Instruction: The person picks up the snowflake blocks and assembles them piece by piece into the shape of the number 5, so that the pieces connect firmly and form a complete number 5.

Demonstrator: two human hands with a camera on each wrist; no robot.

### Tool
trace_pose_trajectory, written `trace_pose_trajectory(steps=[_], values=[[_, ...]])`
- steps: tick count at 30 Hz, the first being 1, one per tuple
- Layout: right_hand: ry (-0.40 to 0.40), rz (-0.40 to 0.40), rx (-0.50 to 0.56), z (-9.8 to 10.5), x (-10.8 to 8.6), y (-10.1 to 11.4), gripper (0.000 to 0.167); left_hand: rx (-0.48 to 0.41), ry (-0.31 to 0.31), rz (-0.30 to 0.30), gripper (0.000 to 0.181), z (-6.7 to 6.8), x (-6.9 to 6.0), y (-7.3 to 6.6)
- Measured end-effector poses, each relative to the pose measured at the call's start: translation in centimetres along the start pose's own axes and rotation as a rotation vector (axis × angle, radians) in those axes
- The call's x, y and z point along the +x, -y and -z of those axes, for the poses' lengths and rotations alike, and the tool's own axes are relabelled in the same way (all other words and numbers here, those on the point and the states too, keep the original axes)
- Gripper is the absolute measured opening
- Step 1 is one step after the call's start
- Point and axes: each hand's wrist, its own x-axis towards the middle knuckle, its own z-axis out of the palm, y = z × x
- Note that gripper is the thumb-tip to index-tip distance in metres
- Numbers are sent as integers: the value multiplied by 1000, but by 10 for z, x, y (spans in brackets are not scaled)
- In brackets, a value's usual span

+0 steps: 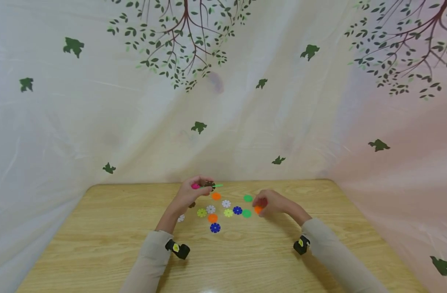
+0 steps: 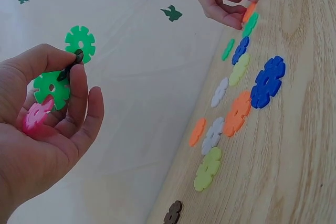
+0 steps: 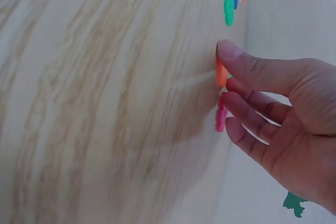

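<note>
My left hand (image 1: 186,195) is raised over the table's back left and holds a joined piece of notched plastic discs. In the left wrist view, thumb and forefinger pinch its dark brown disc (image 2: 64,73), set between two green discs (image 2: 88,45). A pink disc (image 2: 37,118) sits at the lower end, near the palm. My right hand (image 1: 276,200) is down at the tabletop, with thumb and fingers about the edges of an orange disc (image 3: 221,76). A pink disc (image 3: 220,119) lies beside it under the other fingers.
On the wooden table (image 1: 245,260) lie several loose discs between the hands, including a blue disc (image 1: 215,228), an orange disc (image 1: 212,218), a green disc (image 1: 247,213) and a yellow-green disc (image 1: 201,213). A leaf-patterned cloth (image 1: 238,134) hangs behind the table.
</note>
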Motion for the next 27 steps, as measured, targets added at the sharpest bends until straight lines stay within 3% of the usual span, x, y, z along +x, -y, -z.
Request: trace_pose_trajectory(steps=[11, 18, 21, 27], values=[[26, 63, -18, -3, 1, -4, 26, 12, -4, 1, 37, -2, -2, -3], [7, 42, 31, -5, 0, -4, 23, 5, -16, 1, 34, -3, -4, -5], [-37, 27, 71, -6, 0, -3, 21, 5, -22, 7, 33, -4, -4, -5], [-230, 47, 153, -6, 7, 13, 17, 3, -22, 14, 33, -5, -5, -4]])
